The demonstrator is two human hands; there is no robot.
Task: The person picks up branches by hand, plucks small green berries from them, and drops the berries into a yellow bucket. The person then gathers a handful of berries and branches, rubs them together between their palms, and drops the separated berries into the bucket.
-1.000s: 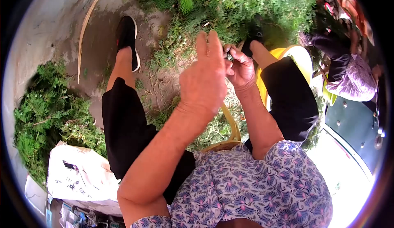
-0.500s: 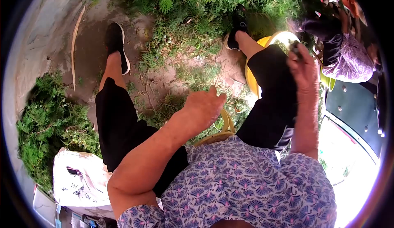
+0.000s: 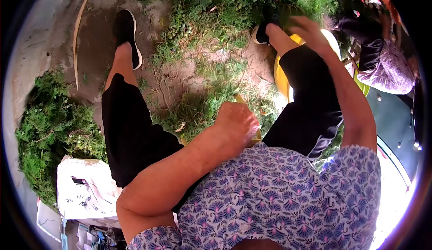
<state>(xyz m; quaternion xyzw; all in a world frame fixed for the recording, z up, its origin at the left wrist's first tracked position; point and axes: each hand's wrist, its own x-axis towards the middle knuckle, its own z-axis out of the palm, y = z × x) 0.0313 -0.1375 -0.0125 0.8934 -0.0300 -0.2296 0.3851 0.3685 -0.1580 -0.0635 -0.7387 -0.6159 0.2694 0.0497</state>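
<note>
My left hand [image 3: 237, 123] is closed in a fist in front of my shirt. Its fingers curl out of sight, so whatever they hold is hidden. Parts of a yellow handle [image 3: 240, 99] show just beyond it, between my legs. My right hand [image 3: 309, 33] reaches forward over a yellow bucket [image 3: 282, 77], its fingers stretched apart and slightly blurred, with nothing visible in them. The bucket stands beside my right lower leg, partly covered by it. A large pile of green conifer branches [image 3: 234, 7] lies ahead of that hand.
More branches [image 3: 49, 124] are heaped at left by the wall [image 3: 45, 38]. A white bag [image 3: 83, 191] lies near my left thigh. A long stick [image 3: 78, 43] rests on the ground. At right sits another person in a purple patterned garment [image 3: 391, 70]. Loose sprigs litter the ground.
My right hand has moved forward and left from above my knee, and the dark thing in its fingers no longer shows. My left hand has come slightly closer to my body and right.
</note>
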